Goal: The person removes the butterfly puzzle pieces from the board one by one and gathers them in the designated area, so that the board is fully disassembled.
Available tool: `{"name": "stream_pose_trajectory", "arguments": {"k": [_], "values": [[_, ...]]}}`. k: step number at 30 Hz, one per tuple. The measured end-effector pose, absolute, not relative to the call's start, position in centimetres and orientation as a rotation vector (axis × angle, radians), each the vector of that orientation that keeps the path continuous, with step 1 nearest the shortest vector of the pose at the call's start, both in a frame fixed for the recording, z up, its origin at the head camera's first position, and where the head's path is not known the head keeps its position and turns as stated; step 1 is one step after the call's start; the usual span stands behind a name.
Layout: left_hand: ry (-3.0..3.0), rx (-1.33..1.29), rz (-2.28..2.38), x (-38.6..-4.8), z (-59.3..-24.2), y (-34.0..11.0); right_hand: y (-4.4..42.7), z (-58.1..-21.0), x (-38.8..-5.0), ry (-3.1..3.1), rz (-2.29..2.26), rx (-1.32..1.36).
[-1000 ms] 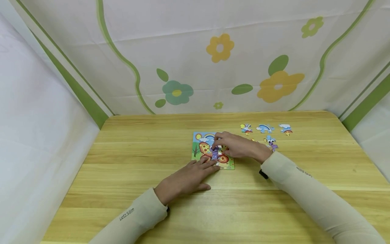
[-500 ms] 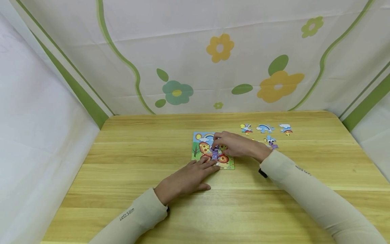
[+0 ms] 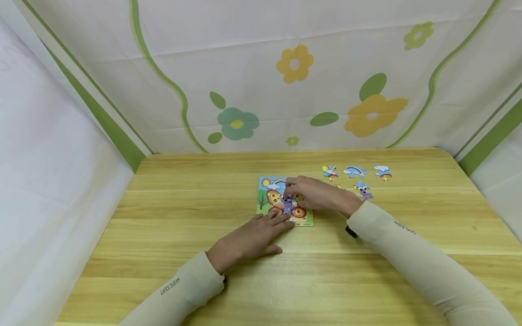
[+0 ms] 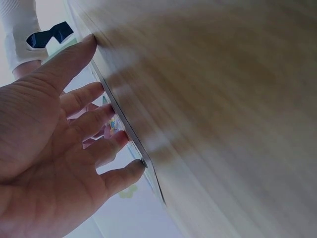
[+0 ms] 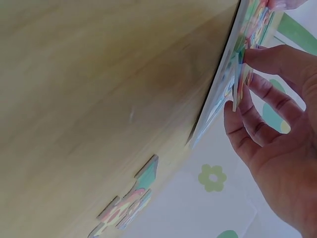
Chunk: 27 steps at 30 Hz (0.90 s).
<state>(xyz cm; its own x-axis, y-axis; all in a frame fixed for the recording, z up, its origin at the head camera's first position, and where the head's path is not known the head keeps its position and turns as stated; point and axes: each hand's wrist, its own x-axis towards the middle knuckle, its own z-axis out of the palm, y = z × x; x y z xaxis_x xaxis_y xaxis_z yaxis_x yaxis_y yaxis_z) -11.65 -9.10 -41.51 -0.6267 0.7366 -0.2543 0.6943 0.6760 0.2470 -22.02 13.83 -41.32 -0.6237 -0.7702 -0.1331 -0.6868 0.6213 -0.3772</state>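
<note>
A jigsaw puzzle board (image 3: 262,192) with a butterfly, sun and rainbow lies on the table in the head view. My left hand (image 3: 253,237) rests its fingertips on the board's near edge, fingers fairly straight and spread. Over the board's right half is my right hand (image 3: 318,194). Its thumb and fingers pinch a puzzle piece (image 5: 241,82), tilted above the board in the right wrist view. The fingers hide the piece in the head view. Part of the butterfly's right side is covered by that hand.
Loose puzzle pieces lie right of the board: a balloon piece (image 3: 329,172), a rainbow piece (image 3: 355,171), a cloud piece (image 3: 382,172) and a purple butterfly-head piece (image 3: 363,190). Another is partly hidden behind the right hand. A patterned curtain (image 3: 261,81) hangs behind the table (image 3: 183,194).
My right wrist has shifted very slightly to the left, its fingers staying over the same part of the board. The left hand and the loose pieces have not moved.
</note>
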Motion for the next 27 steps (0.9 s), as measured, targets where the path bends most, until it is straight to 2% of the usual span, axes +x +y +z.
{"name": "stream_pose_trajectory", "arguments": {"k": [27], "values": [[2.542, 1.087, 0.192, -11.7, -41.3, -9.1, 15.0, -41.3, -22.3, 2.608, -0.497, -1.209]]}}
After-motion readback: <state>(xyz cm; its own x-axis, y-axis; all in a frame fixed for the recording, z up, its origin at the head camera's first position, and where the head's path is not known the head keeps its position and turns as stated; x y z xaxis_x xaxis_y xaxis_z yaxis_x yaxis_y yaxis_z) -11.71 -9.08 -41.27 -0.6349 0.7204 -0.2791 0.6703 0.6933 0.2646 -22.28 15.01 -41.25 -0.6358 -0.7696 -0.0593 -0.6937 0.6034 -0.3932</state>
